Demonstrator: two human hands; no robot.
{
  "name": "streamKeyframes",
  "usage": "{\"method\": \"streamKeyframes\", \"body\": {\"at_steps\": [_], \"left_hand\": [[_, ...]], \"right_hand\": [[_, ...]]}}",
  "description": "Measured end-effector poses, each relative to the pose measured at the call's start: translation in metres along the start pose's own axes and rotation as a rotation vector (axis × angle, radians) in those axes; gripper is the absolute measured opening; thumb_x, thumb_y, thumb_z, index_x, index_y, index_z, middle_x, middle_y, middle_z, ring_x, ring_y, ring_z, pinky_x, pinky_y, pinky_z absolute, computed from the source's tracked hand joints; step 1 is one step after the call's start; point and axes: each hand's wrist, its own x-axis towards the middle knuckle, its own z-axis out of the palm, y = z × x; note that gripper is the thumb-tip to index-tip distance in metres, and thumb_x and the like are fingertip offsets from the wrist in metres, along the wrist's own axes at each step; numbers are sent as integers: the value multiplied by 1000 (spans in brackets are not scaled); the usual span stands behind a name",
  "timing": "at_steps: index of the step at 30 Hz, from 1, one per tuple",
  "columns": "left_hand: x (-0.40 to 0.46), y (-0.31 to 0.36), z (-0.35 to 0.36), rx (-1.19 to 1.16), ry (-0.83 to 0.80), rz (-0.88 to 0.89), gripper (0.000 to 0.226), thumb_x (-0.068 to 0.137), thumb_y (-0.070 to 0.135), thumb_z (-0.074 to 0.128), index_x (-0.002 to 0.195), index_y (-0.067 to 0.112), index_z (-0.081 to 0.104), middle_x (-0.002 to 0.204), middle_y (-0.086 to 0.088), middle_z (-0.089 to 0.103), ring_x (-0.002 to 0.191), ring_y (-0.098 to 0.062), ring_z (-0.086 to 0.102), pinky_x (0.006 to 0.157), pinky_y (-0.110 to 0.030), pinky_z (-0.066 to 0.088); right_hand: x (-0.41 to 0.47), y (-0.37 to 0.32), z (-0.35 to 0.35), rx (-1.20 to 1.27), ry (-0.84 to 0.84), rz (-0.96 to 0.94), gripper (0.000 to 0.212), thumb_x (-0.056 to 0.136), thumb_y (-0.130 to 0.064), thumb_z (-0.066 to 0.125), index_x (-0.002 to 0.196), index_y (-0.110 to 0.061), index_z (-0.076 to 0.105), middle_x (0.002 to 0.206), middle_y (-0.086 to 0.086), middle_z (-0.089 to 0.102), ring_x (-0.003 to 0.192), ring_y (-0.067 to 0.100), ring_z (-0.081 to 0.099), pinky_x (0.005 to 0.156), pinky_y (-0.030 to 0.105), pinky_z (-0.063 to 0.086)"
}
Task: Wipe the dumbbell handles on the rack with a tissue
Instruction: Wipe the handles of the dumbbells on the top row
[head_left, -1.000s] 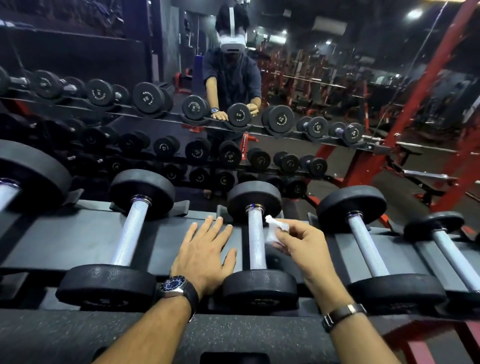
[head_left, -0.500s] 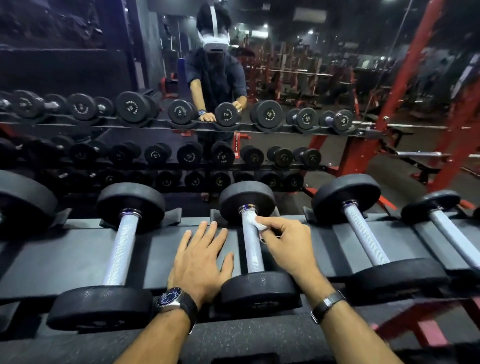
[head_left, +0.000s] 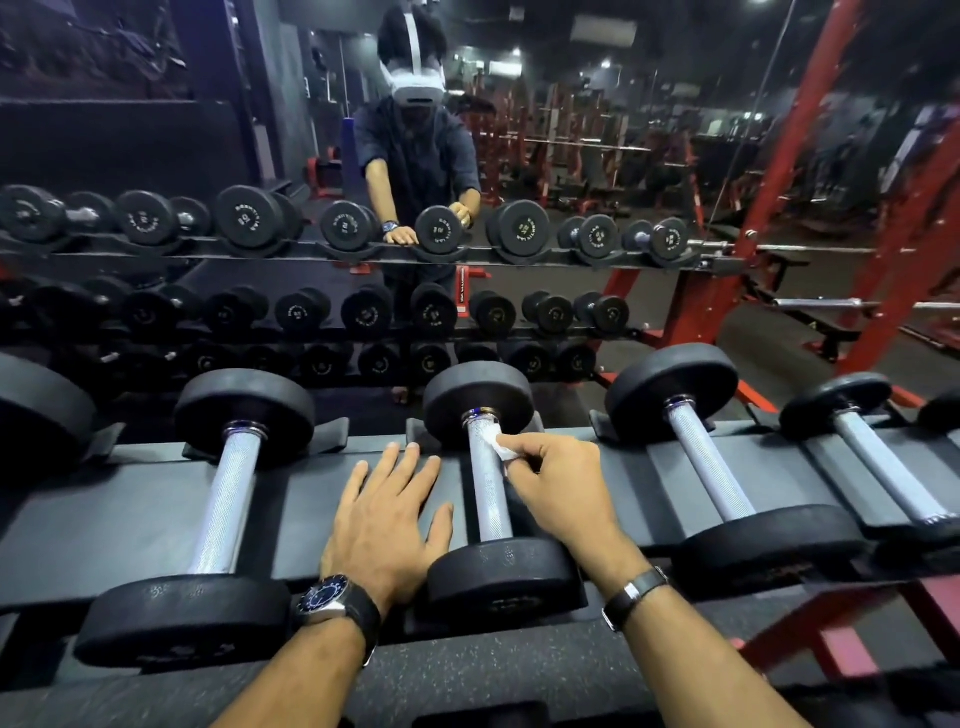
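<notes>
Nearest the camera, two bare forearms reach forward over the dark front edge of the rack. The left wrist carries a blue-faced watch; the right wrist wears a dark band.

The left hand lies flat on the rack's grey shelf, fingers straight and slightly spread, just left of the middle dumbbell, its thumb close to that dumbbell's near weight.

The right hand is curled, pinching a small white tissue between thumb and fingertips and pressing it against the right side of the middle dumbbell's knurled handle, near the handle's far end, just below the far weight's collar.

More dumbbells lie side by side on the same shelf: one to the left and two to the right, each with its silver handle running near to far.

Beyond the shelf stands a mirror, showing rows of black dumbbells on three tiers, a person in a white headset leaning over the rack, and red gym frames on the right.
</notes>
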Motion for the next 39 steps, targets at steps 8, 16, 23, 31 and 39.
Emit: {"method": "streamKeyframes", "body": {"at_steps": [8, 16, 23, 31, 39], "left_hand": [[0, 1, -1, 4, -3, -2, 64, 91, 54, 33, 142, 23, 54, 153, -2, 45, 147, -20, 32, 121, -45, 20], [-1, 2, -3, 10, -6, -1, 65, 91, 54, 31, 143, 23, 54, 153, -3, 45, 147, -20, 32, 121, -46, 21], [-2, 2, -5, -15, -17, 0, 71, 90, 57, 21, 150, 26, 44, 159, 0, 34, 151, -16, 20, 124, -43, 9], [-2, 2, -5, -4, -29, -6, 69, 91, 57, 23, 148, 25, 47, 158, 0, 37, 150, -17, 23, 124, -43, 12], [-1, 0, -2, 3, -26, -8, 65, 92, 55, 29, 144, 24, 52, 155, -2, 42, 148, -19, 29, 122, -47, 20]], "right_hand": [[-5, -2, -9, 14, -55, 5, 25, 84, -15, 66, 97, -35, 75, 65, -28, 67, 53, -1, 56, 57, 16, 49], [-8, 0, -12, 1, -97, 54, 11, 80, -16, 69, 77, -24, 77, 70, -17, 72, 67, 4, 65, 64, 17, 50], [-16, 2, -21, -9, -175, 86, 18, 77, -18, 72, 60, -20, 66, 52, -16, 58, 52, -1, 49, 54, 12, 36], [5, -12, -4, 1, -56, 93, 25, 82, -9, 57, 85, -28, 73, 66, -17, 64, 65, 2, 58, 62, 10, 42], [7, -10, 0, -53, -125, 111, 31, 85, -11, 59, 104, -28, 76, 84, -14, 74, 83, 3, 63, 73, 12, 44]]}}
